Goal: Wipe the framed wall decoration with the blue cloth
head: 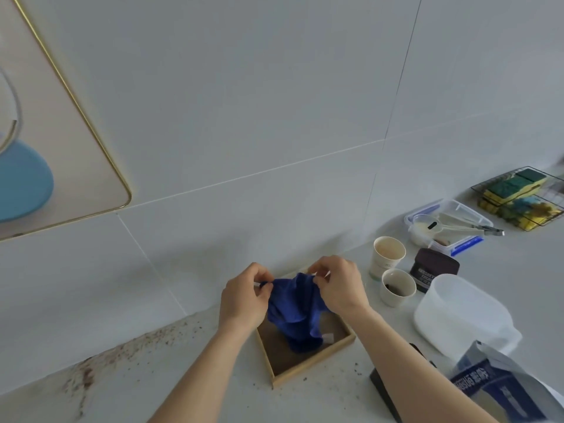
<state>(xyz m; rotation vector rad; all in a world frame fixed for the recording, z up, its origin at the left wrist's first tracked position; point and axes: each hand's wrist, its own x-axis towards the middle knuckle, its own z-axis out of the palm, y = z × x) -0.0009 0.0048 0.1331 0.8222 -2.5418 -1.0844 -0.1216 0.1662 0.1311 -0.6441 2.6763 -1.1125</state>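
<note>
Blue cloth (pixel 297 309) pinched by my left hand (pixel 244 296) and right hand (pixel 338 285) over the tray (pixel 308 372) — spreading it, I judge, for wiping.

Pale grey tiled wall (pixel 274 102), thin grout lines, meeting white countertop (pixel 189 383). Brown specks scattered along left joint (pixel 100 358). Soft, even light.

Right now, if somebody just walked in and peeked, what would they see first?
Probably the bright blue cloth, pinched at its top corners by the left hand and right hand above a shallow wooden tray on the counter. Next, the gold-edged framed wall decoration at upper left, with a big light-blue shape in it. Brown specks are scattered on the counter at lower left.
</note>
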